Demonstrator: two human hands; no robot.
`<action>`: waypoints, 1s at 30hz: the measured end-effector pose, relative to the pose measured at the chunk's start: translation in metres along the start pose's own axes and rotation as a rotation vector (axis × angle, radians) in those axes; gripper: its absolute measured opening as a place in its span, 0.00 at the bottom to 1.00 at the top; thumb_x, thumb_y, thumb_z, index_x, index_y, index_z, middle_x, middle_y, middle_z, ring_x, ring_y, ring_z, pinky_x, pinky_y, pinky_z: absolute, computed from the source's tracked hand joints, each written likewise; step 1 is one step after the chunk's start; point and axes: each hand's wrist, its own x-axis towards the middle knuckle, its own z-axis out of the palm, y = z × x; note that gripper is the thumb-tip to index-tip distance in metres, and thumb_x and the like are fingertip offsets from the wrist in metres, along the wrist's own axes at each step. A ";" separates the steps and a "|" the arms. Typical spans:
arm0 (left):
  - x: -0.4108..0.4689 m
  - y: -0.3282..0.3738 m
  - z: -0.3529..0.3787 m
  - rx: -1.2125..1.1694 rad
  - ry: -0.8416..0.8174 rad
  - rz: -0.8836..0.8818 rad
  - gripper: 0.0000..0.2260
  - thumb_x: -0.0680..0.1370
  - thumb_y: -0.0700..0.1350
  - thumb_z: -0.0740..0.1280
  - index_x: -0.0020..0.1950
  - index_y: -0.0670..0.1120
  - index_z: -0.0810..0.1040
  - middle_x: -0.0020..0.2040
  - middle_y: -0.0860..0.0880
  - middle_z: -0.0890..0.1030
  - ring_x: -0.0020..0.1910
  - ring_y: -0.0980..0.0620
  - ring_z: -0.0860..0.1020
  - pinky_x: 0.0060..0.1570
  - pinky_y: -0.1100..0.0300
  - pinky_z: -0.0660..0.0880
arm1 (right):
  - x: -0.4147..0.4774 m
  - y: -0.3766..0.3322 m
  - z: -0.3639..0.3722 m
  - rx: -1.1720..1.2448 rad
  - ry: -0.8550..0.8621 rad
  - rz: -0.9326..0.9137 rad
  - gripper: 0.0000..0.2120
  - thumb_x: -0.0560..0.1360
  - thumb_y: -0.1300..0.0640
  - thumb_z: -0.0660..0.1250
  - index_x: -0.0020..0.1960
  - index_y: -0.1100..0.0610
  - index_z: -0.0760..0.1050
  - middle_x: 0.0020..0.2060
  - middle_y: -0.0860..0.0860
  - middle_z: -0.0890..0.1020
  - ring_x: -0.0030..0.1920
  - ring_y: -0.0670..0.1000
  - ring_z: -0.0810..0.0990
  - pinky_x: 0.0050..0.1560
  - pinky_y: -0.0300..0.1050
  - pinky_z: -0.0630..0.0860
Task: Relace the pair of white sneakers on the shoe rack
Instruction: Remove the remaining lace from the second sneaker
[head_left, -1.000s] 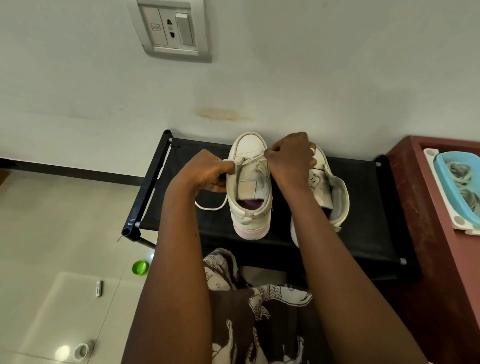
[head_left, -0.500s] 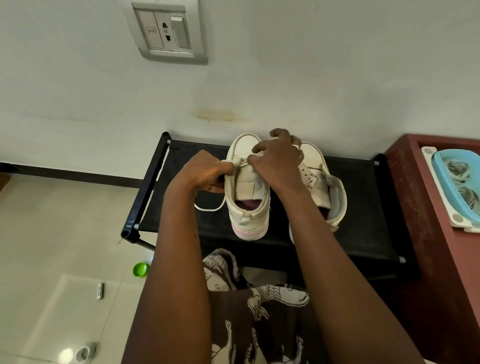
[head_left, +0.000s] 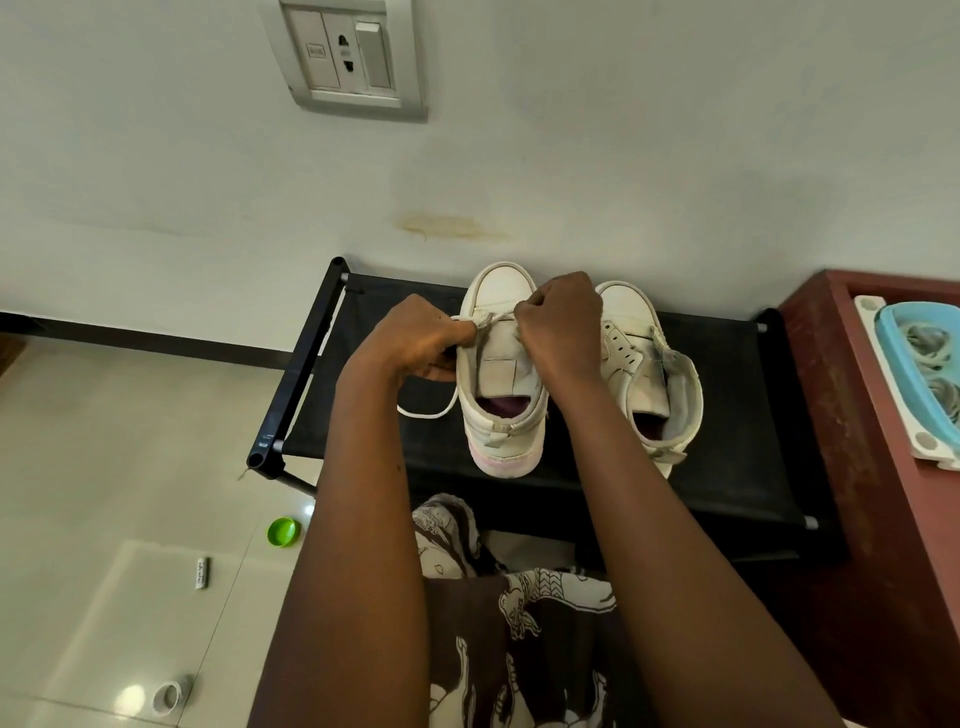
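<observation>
One lace (head_left: 491, 317) ran taut between both hands over the left sneaker (head_left: 506, 364), which stood toe to the wall on the black shoe rack (head_left: 727, 415). Since half a second before, the right hand (head_left: 561, 327) had drawn back off the toe, its grip now pinched on the lace. The left hand (head_left: 415, 338) pinched the other side, slack looping below it. Probably only the lowest eyelets were threaded, so lacing had barely begun. The right sneaker (head_left: 623, 317) beside it showed empty eyelets and scuffed leather.
</observation>
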 end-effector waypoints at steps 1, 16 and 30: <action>0.000 0.000 0.000 0.003 0.001 0.002 0.06 0.74 0.38 0.67 0.37 0.37 0.78 0.33 0.45 0.80 0.36 0.50 0.81 0.41 0.57 0.81 | 0.002 0.001 -0.004 0.021 0.028 0.022 0.05 0.67 0.63 0.63 0.37 0.65 0.74 0.38 0.57 0.73 0.37 0.57 0.72 0.34 0.41 0.65; 0.007 0.006 0.000 0.133 0.279 0.189 0.13 0.73 0.51 0.71 0.42 0.41 0.83 0.36 0.45 0.83 0.32 0.53 0.81 0.34 0.64 0.77 | -0.031 0.018 -0.024 -0.193 0.048 -0.073 0.13 0.75 0.66 0.60 0.58 0.63 0.75 0.60 0.58 0.70 0.56 0.58 0.74 0.52 0.49 0.70; 0.031 0.011 0.033 0.473 0.306 0.310 0.09 0.76 0.38 0.67 0.55 0.43 0.82 0.56 0.45 0.82 0.56 0.51 0.78 0.52 0.69 0.67 | -0.053 0.022 -0.020 -0.177 -0.117 -0.286 0.14 0.78 0.54 0.60 0.59 0.61 0.73 0.53 0.57 0.79 0.54 0.58 0.76 0.48 0.48 0.70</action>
